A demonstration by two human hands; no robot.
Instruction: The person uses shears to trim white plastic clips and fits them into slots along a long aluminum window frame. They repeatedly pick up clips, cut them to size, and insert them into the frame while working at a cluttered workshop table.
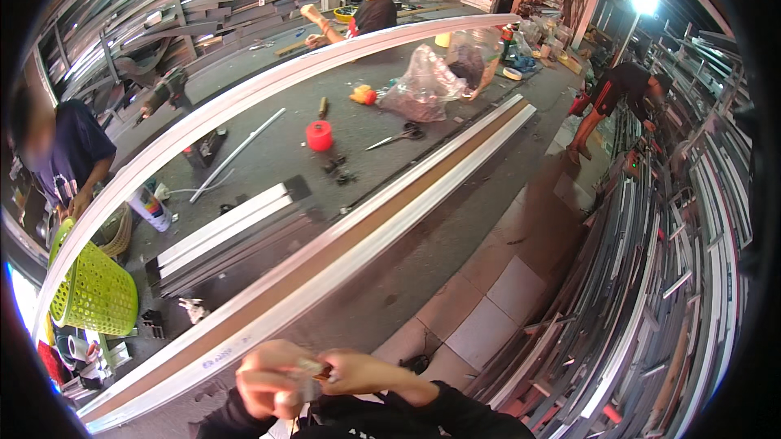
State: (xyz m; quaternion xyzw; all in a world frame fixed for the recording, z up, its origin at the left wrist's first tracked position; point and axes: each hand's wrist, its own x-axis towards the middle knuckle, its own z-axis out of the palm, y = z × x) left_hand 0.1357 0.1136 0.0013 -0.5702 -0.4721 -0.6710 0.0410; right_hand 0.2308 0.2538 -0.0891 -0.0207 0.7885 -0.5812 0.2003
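Black sleeves (464, 414) nearest, six o'clock, cut off by the lower edge. Grey desk (277, 154) fills the centre. Long white profile (325, 258) with brown middle strip runs on it from seven toward one o'clock; near end partly cut off. Left hand (272, 375), just below centre toward six: grip closed, fingers curled, tips clamped on a small pale piece (309, 367). Right hand (364, 374) beside it: grip closed on the same piece. Fingers hide most of it; blurred, shape and kind unclear.
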